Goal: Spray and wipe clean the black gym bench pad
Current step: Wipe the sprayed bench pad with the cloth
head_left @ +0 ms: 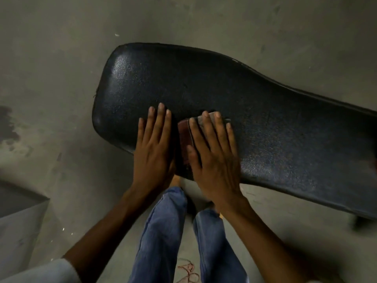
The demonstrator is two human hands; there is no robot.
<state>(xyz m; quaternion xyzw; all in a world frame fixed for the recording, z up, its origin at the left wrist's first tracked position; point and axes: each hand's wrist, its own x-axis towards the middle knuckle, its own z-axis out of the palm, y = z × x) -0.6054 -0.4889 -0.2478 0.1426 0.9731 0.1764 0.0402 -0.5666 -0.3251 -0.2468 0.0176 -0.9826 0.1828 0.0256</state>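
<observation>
The black gym bench pad [234, 99] stretches from the upper middle toward the right edge, with a grainy, slightly shiny surface. My left hand [154, 148] lies flat on the pad near its front edge, fingers straight and together. Beside it, my right hand [214, 154] presses flat on a folded reddish-grey cloth [184, 135] that lies on the pad. The cloth shows at my right fingertips and along my thumb; most of it is hidden under the palm. No spray bottle is in view.
Grey concrete floor [61, 68] surrounds the bench, with a dark stain [8, 127] at the left. A grey block or step [18, 207] sits at the lower left. My legs in blue jeans [163, 231] stand close to the pad's front edge. Red thread [188, 271] lies on the floor.
</observation>
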